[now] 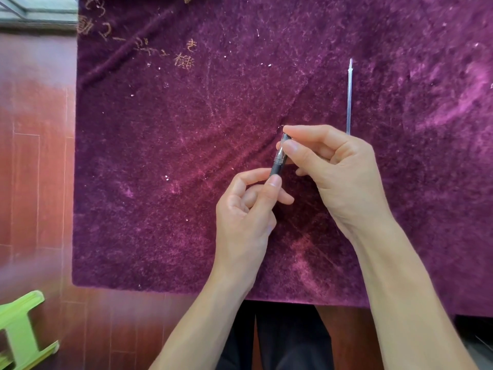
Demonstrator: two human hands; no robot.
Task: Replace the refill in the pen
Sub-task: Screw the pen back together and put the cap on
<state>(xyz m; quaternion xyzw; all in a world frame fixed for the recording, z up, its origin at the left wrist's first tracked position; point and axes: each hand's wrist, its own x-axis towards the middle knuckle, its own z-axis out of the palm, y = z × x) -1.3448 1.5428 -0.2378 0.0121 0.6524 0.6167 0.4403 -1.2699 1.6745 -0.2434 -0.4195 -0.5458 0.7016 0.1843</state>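
Two bare forearms, no sleeves, watch, bracelet or band anywhere along their visible length. Left hand (pixel 245 209) and right hand (pixel 338 166) both ungloved and ringless, with slender fingers (pixel 272 188) and short, plain, unpainted nails; faint tendon lines and creases across the back of the right hand, light wrinkling at both wrists. Below, between the forearms, dark, nearly black trousers (pixel 290 340) over both legs, parted by a narrow gap.

Your table (pixel 160 182) wears a purple velvet cloth (pixel 186 129); one clear refill (pixel 349 100) lies flat on it, just beyond your right grip (pixel 333 161).
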